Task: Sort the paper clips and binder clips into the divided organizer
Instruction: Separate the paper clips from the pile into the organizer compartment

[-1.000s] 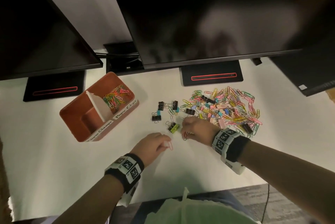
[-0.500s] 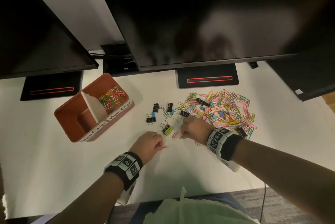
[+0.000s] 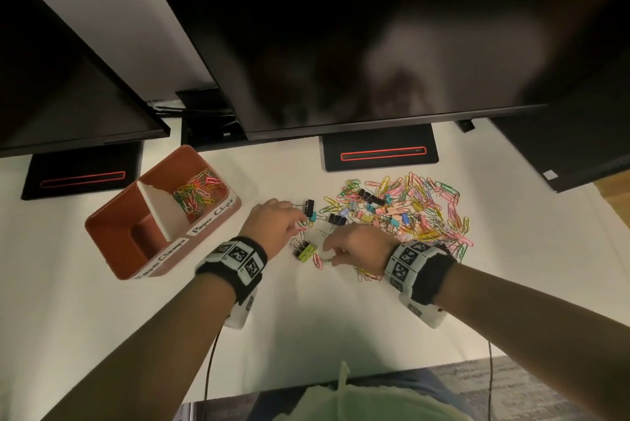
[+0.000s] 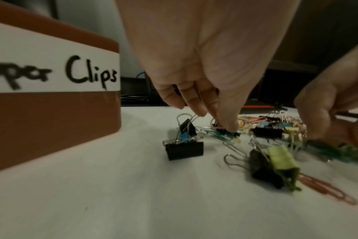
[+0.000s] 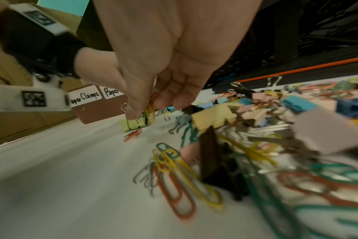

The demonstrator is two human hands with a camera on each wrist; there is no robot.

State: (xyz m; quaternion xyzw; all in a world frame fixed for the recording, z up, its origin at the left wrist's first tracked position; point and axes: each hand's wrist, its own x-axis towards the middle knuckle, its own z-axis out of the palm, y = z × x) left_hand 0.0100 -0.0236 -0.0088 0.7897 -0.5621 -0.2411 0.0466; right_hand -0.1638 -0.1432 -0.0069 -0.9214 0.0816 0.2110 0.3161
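Observation:
The orange divided organizer (image 3: pixel 117 216) stands at the left, with coloured paper clips (image 3: pixel 197 195) in its far compartment. A mixed pile of paper clips and binder clips (image 3: pixel 402 209) lies to the right. My left hand (image 3: pixel 302 220) reaches into loose clips beside a black binder clip (image 3: pixel 309 207). In the left wrist view its thumb and forefinger (image 4: pixel 221 126) pinch a small paper clip there. My right hand (image 3: pixel 328 252) pinches a yellow paper clip (image 5: pixel 150 113) just above a yellow-green binder clip (image 5: pixel 133 126). A pink paper clip (image 3: pixel 317 261) lies beside that binder clip.
Dark monitors overhang the back of the white table, with their black bases (image 3: pixel 378 151) behind the pile. More paper clips (image 3: pixel 368 274) lie under my right wrist. The organizer's labels read "Paper Clamps" and "Paper Clips" (image 4: pixel 51 76). A cable (image 3: pixel 211 352) hangs from my left wrist.
My left hand has moved forward from the near table to the binder clips beside the organizer. My right hand has stayed at the pile's near left edge, gathering paper clips.

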